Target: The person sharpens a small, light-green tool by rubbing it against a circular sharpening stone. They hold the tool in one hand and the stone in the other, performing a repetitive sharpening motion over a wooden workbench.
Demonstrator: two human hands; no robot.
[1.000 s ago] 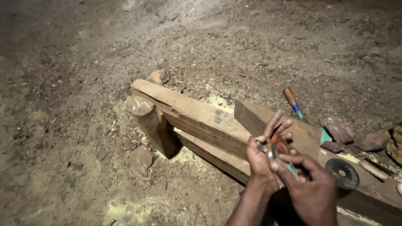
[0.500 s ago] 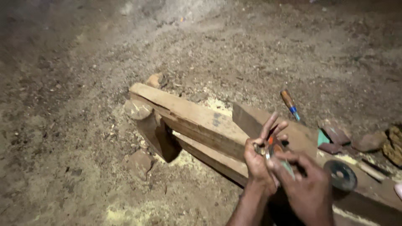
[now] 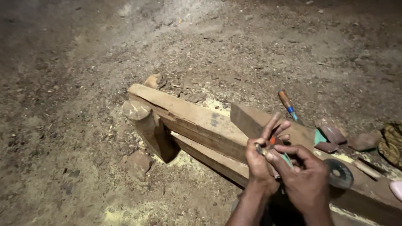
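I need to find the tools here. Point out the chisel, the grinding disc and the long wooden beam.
chisel (image 3: 287,104): head view, on its wooden handle, lying on the ground.
grinding disc (image 3: 339,173): head view, on its dark flat face beside the right hand.
long wooden beam (image 3: 188,115): head view, on its bare top face.

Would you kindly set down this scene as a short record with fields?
Setting: dirt ground strewn with sawdust
Left hand: grip on a small orange-tipped tool, partly hidden
Right hand: fingers pinch the same tool
Under hands: wooden beams propped on a log
Right of hands: dark disc on a beam
Beyond: chisel with wooden handle
Far right: stones
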